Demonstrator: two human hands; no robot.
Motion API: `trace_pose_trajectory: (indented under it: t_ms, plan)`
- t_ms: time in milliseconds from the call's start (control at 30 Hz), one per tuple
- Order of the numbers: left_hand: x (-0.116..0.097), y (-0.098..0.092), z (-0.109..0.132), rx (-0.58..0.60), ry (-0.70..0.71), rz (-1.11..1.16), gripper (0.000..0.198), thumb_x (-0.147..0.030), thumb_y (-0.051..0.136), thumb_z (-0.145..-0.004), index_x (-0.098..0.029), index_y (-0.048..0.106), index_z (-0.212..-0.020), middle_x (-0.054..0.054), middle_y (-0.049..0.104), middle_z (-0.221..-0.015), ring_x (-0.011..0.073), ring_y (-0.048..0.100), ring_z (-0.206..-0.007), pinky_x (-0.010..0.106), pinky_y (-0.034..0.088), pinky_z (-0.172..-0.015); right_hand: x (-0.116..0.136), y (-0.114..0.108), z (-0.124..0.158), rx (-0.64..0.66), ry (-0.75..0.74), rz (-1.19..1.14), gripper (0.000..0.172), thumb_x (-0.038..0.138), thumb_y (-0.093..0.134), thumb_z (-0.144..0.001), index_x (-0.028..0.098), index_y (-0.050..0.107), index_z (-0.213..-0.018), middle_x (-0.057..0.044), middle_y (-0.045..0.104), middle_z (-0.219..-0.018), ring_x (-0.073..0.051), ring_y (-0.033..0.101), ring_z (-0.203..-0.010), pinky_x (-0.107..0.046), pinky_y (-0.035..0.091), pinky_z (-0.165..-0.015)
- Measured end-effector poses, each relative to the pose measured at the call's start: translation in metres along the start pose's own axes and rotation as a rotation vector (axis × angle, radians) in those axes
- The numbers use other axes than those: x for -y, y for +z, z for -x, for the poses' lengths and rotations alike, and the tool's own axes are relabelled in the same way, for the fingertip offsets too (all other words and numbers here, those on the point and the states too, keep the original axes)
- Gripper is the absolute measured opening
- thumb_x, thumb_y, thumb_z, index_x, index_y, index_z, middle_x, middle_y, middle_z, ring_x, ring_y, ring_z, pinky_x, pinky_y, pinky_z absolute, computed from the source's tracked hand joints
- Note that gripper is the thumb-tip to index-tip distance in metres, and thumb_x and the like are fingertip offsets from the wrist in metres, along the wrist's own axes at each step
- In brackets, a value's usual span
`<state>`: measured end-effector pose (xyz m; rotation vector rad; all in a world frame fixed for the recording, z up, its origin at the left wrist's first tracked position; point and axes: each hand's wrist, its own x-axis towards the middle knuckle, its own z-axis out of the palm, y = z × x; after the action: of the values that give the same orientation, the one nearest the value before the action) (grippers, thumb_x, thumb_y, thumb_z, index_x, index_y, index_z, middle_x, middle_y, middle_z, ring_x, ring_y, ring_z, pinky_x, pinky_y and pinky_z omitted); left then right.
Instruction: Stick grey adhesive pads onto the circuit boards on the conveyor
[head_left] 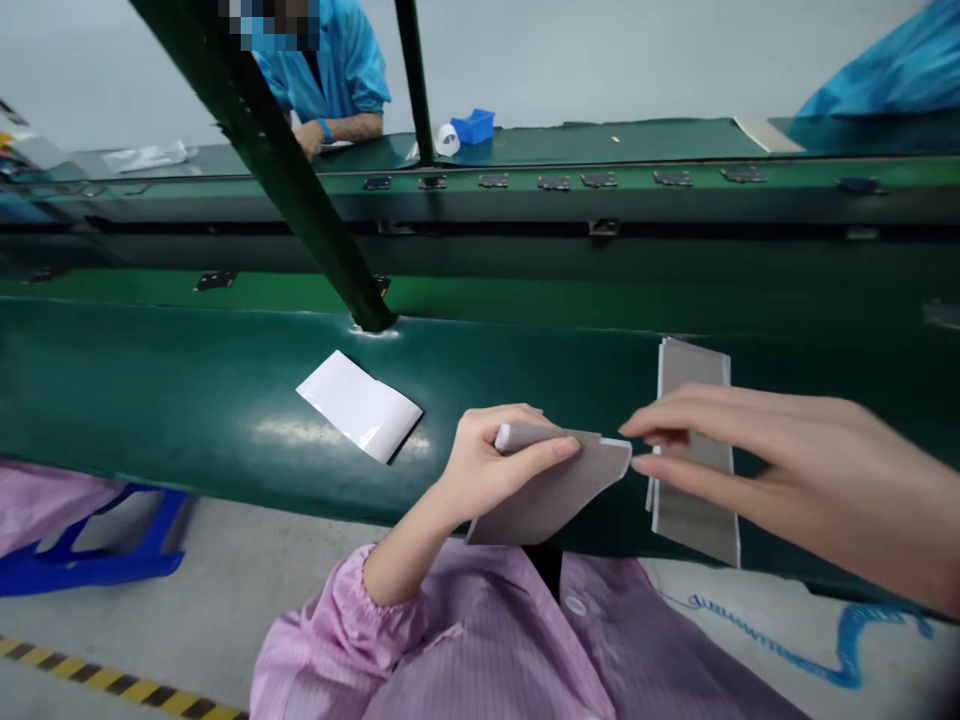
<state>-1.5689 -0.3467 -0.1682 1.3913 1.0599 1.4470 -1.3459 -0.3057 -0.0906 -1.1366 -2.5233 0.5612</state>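
My left hand (499,455) is closed on a grey sheet (551,495) with white edges, thumb on top. The sheet is bent, and its upper left edge is curled into a roll. At its right corner, the thumb and forefinger of my right hand (757,460) are apart, their tips close to the white edge; I see nothing held between them. Beneath my right hand lies a stack of similar grey strips (694,510) with white edges, partly covered by the hand. A glossy white sheet (360,405) rests on the green table to the left, slightly raised at one edge.
A green post (322,220) rises from the table (150,380). Beyond it run conveyor lanes with several dark circuit boards (553,183). Across them are a co-worker in blue (352,60), a blue bin (474,127) and a white roll (448,140). A blue stool (142,540) stands lower left.
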Motion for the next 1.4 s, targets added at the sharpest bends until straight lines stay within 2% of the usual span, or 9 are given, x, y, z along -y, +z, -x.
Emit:
trace_pose_trajectory:
  t_ms: [100, 333, 600, 733, 833, 967, 1100, 1267, 1400]
  plan:
    - [-0.004, 0.001, 0.003, -0.027, 0.037, -0.014, 0.018, -0.031, 0.074, -0.077, -0.018, 0.071, -0.065, 0.003, 0.072, -0.069, 0.0142, 0.065, -0.062, 0.028, 0.053, -0.069, 0.01, 0.004, -0.04, 0.126, -0.08, -0.111, 0.041, 0.065, 0.046, -0.087, 0.033, 0.07, -0.083, -0.003, 0.069, -0.076, -0.019, 0.063, -0.061, -0.03, 0.048, -0.046]
    - [0.003, -0.007, -0.008, -0.078, -0.014, -0.014, 0.023, -0.038, 0.074, -0.076, -0.018, 0.072, -0.066, 0.002, 0.071, -0.067, 0.0136, 0.063, -0.06, 0.029, 0.052, -0.068, -0.002, 0.019, -0.06, 0.13, -0.12, -0.148, 0.044, 0.066, 0.047, -0.086, 0.029, 0.069, -0.075, -0.002, 0.067, -0.07, -0.016, 0.06, -0.055, -0.028, 0.045, -0.045]
    - [0.018, -0.019, -0.035, -0.128, -0.204, 0.029, 0.022, -0.038, 0.074, -0.074, -0.016, 0.072, -0.068, 0.002, 0.068, -0.067, 0.0124, 0.058, -0.061, 0.023, 0.044, -0.054, -0.007, 0.024, -0.104, 0.173, -0.049, -0.137, 0.052, 0.073, 0.046, -0.082, 0.027, 0.068, -0.071, -0.004, 0.067, -0.071, -0.018, 0.06, -0.06, -0.029, 0.043, -0.049]
    - [0.023, -0.033, -0.056, -0.23, -0.305, 0.042, 0.028, -0.042, 0.074, -0.071, -0.015, 0.069, -0.065, 0.0, 0.061, -0.062, 0.0099, 0.051, -0.055, 0.022, 0.038, -0.049, -0.018, 0.03, -0.138, 0.184, 0.036, -0.21, 0.053, 0.075, 0.05, -0.077, 0.026, 0.068, -0.071, -0.005, 0.066, -0.069, -0.018, 0.057, -0.057, -0.03, 0.043, -0.049]
    - [0.039, -0.045, -0.068, -0.279, -0.35, 0.072, 0.031, -0.045, 0.075, -0.069, -0.015, 0.067, -0.064, -0.001, 0.058, -0.06, 0.0092, 0.048, -0.054, 0.021, 0.037, -0.049, -0.029, 0.039, -0.171, 0.24, 0.078, -0.302, 0.053, 0.075, 0.057, -0.072, 0.023, 0.068, -0.072, -0.005, 0.067, -0.071, -0.018, 0.059, -0.06, -0.031, 0.046, -0.053]
    - [0.079, -0.056, -0.071, -0.346, -0.448, 0.119, 0.037, -0.05, 0.075, -0.068, -0.014, 0.067, -0.066, -0.003, 0.056, -0.057, 0.0088, 0.048, -0.052, 0.021, 0.037, -0.049, -0.045, 0.066, -0.227, 0.293, 0.105, -0.388, 0.051, 0.07, 0.062, -0.07, 0.02, 0.07, -0.079, -0.007, 0.068, -0.075, -0.019, 0.061, -0.067, -0.033, 0.048, -0.062]
    - [0.112, -0.064, -0.065, -0.404, -0.456, 0.046, 0.033, -0.047, 0.074, -0.069, -0.014, 0.068, -0.065, 0.001, 0.064, -0.061, 0.0131, 0.056, -0.056, 0.024, 0.042, -0.053, -0.059, 0.111, -0.301, 0.245, 0.125, -0.403, 0.042, 0.056, 0.064, -0.075, 0.016, 0.069, -0.086, -0.008, 0.067, -0.078, -0.019, 0.06, -0.072, -0.033, 0.048, -0.067]
    - [0.12, -0.087, -0.07, -0.323, -0.237, -0.102, 0.023, -0.037, 0.068, -0.079, -0.016, 0.073, -0.07, 0.007, 0.072, -0.073, 0.0179, 0.064, -0.068, 0.028, 0.049, -0.065, -0.063, 0.167, -0.39, 0.243, 0.05, -0.354, 0.018, 0.029, 0.06, -0.082, 0.013, 0.069, -0.083, -0.01, 0.07, -0.089, -0.019, 0.062, -0.082, -0.033, 0.047, -0.077]
    - [0.118, -0.103, -0.078, -0.378, -0.243, -0.099, 0.02, -0.034, 0.068, -0.08, -0.017, 0.074, -0.07, 0.007, 0.074, -0.073, 0.0181, 0.066, -0.068, 0.028, 0.051, -0.065, -0.067, 0.199, -0.423, 0.266, 0.018, -0.23, 0.02, 0.029, 0.057, -0.085, 0.014, 0.071, -0.088, -0.011, 0.07, -0.094, -0.023, 0.062, -0.086, -0.036, 0.047, -0.079]
